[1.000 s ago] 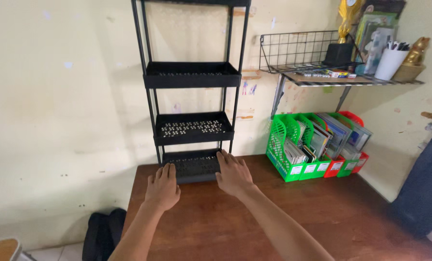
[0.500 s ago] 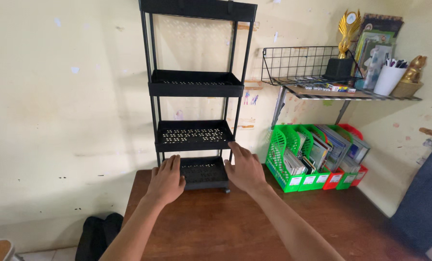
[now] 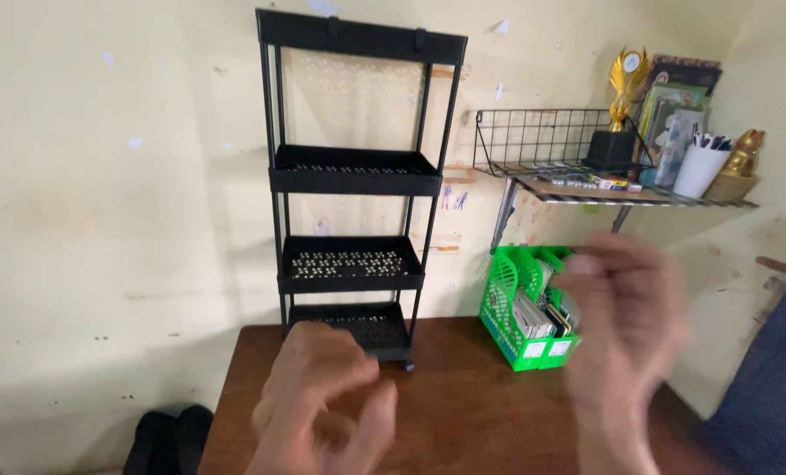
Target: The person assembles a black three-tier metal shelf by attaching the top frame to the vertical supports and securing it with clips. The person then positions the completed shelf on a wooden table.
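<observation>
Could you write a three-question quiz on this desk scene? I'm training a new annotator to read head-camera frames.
1. True or false: either hand touches the black shelf rack.
2. How many tiers does the rack have?
3. The green file holders stand on which side of the rack: A left, B right?

Key:
1. False: the left hand and right hand are raised and blurred, clear of it.
2. Four.
3. B.

Both hands raised and blurred, empty: left hand (image 3: 323, 405) loosely curled, right hand (image 3: 626, 330) half-open.
</observation>
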